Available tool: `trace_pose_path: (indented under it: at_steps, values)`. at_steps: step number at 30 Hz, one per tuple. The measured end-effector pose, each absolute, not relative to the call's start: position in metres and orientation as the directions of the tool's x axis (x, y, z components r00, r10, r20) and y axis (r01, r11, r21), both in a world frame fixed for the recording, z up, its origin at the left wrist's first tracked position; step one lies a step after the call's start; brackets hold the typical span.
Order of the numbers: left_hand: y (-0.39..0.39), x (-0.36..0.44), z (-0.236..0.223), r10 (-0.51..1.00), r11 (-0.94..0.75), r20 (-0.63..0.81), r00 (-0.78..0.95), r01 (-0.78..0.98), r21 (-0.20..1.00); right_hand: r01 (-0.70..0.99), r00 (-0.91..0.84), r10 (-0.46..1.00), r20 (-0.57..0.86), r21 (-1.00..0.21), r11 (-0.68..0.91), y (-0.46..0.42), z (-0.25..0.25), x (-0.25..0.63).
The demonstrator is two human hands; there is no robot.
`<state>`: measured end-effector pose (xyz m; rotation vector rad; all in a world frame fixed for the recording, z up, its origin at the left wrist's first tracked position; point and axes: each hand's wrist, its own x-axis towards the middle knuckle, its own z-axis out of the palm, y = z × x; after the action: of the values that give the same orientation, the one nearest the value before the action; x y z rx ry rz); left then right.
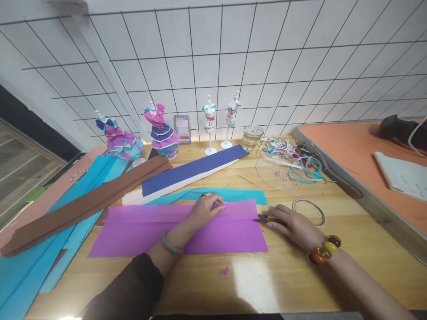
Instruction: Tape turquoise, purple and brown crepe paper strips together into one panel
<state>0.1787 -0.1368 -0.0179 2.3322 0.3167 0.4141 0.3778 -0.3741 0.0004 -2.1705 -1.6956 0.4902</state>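
Note:
A sheet of purple crepe paper [227,238] lies across the table with a fold line running along its length. My left hand [207,208] rests on its upper part, with curled fingers and thumb closed on the paper near the far edge. At the paper's right edge, my right hand [292,221] is closed around small dark-bladed scissors [262,218]. The blades point left and meet the paper at the fold line; their handles are mostly hidden by my fingers. A teal paper strip [240,195] lies just behind the purple sheet.
Brown paper [90,204] and blue paper [63,222] lie left. Behind are a navy strip [193,171], two dressed mannequins [123,144] [162,133], two small bare-skirted mannequins [210,122] [231,115], a glass jar [251,138] and tangled ribbons [283,151]. A white ring [310,211] lies right.

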Motion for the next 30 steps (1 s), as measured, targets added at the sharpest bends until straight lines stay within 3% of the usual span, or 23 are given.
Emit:
trace_pose_path:
  at_steps: [7,15,20,30]
  values:
    - [-0.137,0.178,-0.02,0.317,-0.746,0.24,0.917,0.085,0.661,0.875,0.181,0.982,-0.064,-0.445,-0.19,-0.368,-0.003,0.376]
    - [-0.136,0.175,-0.023,0.134,-0.883,0.371,0.919,-0.059,0.465,0.894,0.186,0.982,-0.02,-0.41,-0.178,-0.368,-0.006,0.375]
    - [-0.139,0.174,-0.024,0.006,-0.922,0.314,0.949,-0.116,0.37,0.905,0.177,0.984,0.024,-0.396,-0.153,-0.368,-0.006,0.375]
    - [-0.14,0.174,-0.026,-0.004,-0.933,0.277,0.961,-0.103,0.344,0.935,0.182,0.981,0.07,-0.322,-0.151,-0.37,-0.013,0.374]
